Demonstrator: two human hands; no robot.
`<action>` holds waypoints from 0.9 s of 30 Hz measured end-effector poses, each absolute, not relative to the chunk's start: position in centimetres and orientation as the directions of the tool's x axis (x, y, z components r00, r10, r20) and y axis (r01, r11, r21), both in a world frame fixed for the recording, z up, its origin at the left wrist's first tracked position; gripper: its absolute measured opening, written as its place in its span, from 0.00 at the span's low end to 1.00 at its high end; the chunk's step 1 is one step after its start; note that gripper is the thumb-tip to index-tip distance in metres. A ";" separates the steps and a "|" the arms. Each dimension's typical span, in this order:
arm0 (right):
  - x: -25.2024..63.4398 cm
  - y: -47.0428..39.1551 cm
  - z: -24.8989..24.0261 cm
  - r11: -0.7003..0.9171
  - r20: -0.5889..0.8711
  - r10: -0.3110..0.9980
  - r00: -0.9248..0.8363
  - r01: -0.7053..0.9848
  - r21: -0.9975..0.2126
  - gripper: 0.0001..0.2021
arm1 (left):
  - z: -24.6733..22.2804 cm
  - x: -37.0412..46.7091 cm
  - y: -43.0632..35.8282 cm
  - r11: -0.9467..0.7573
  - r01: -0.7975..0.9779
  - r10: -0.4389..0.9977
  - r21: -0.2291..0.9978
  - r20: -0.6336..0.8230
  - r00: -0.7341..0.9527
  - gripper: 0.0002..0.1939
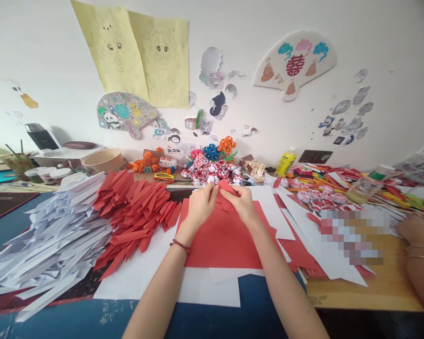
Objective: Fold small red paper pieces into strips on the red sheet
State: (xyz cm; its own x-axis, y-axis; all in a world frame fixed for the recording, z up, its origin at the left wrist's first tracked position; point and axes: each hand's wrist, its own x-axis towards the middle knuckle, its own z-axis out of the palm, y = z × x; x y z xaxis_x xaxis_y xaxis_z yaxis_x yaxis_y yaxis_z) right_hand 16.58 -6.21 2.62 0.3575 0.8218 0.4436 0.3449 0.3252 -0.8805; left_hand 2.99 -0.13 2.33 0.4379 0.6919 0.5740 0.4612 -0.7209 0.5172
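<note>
Between my two hands is a folded piece of red paper (225,186), raised over the far edge of a large red paper sheet (222,240). My left hand (202,202) is closed, its thumb and fingers pinching the paper's left side. The fingers of my right hand (243,202) are closed on the right side of the same piece. White sheets (219,288) lie partly under the red sheet. To the left are a heap of folded red paper strips (132,207) and a bigger heap of folded white paper strips (63,235).
Red-and-white paper flowers (199,176) crowd the back, near yellow-handled scissors (164,177) and a yellow bottle (286,162). A beige bowl (104,161) stands at the back left. At the right edge, another person's arm (422,254) rests by the wooden table (360,296).
</note>
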 end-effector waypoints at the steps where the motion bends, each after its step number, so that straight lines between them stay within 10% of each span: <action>1: 16.6 -6.3 2.7 0.321 0.443 0.821 0.361 0.351 -0.880 0.17 | 2.3 3.0 -0.1 -0.730 0.443 0.683 0.520 0.589 0.433 0.18; 27: 17.0 -6.1 2.4 0.336 0.405 0.884 0.234 0.283 -0.898 0.14 | 2.7 2.8 0.3 -0.670 0.251 0.730 0.699 0.558 0.395 0.06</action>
